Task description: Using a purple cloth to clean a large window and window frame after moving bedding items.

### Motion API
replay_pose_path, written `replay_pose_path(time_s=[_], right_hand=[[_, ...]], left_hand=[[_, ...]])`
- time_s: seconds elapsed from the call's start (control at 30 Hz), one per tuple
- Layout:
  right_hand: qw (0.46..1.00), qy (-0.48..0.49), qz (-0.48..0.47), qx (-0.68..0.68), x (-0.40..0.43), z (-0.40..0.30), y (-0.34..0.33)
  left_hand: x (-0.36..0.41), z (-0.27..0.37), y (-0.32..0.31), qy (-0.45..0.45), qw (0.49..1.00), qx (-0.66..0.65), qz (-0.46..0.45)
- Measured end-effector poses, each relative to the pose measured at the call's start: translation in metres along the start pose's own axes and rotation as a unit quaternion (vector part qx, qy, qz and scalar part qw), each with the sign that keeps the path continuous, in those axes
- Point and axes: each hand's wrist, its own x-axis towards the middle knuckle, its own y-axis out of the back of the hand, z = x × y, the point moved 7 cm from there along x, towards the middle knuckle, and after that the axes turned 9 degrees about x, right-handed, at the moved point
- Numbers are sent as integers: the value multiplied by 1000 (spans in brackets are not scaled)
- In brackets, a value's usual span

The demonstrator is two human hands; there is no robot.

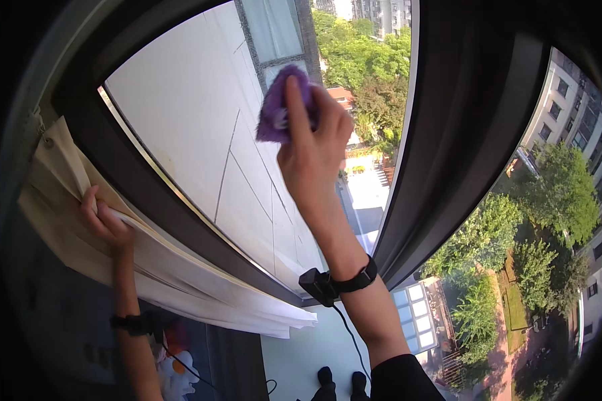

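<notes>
My right hand (313, 130) grips a fuzzy purple cleaning cloth (277, 108) in front of the window pane (180, 135). Whether the cloth touches the glass is hard to tell. On the left, my left hand (108, 220) grasps the edge of a cream curtain (180, 263) and bunches it beside the dark window frame (145, 155). The curtain's upper end hangs from a hook at an eyelet.
A thick dark post (431, 125) separates this pane from another on the right. My feet (326, 376) stand on a pale surface (301, 356). Thin cables run from black wrist straps (353, 280). A white plush-looking item (180, 376) lies low on the left. Trees and buildings show outside.
</notes>
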Motion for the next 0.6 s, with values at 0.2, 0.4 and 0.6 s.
replay_pose_path(time_s=[0.2,0.4,0.6], right_hand=[[985,76,127,-90,42,78,70],[962,194,166,-99,116,52,66],[992,68,64,-80,-15,96,60]], left_hand=[[4,7,5,0,1000,-6,2],[10,20,-2,9,1000,11,-23],[5,-7,-5,17,1000,0,-9]])
